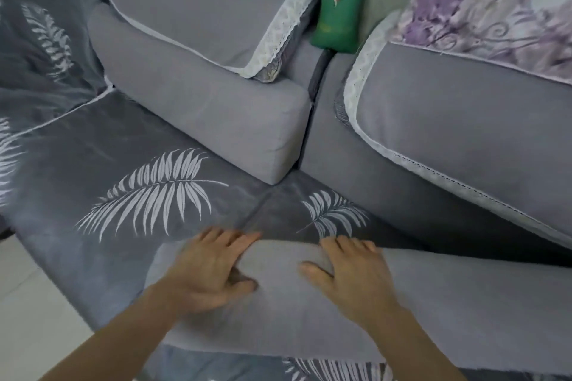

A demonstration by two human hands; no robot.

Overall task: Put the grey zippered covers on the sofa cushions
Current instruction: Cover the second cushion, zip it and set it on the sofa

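Note:
A long cushion in a plain grey cover [464,303] lies across the sofa seat in the foreground. My left hand [213,269] grips its far edge near the left end, fingers over the top and thumb pressed into the near face. My right hand [349,272] holds the same edge a little to the right, with its fingers over the edge and thumb spread. The fabric puckers between the two hands. No zipper shows. Two more grey-covered back cushions stand behind, one at the left [201,108] and one at the right [448,133].
The seat wears a dark grey leaf-print cover [123,164]. A green doll-print pillow [337,0] stands in the corner gap. Purple floral pillows [495,9] and lace-edged throws [278,31] top the back cushions. Pale floor tiles [31,303] lie at the lower left.

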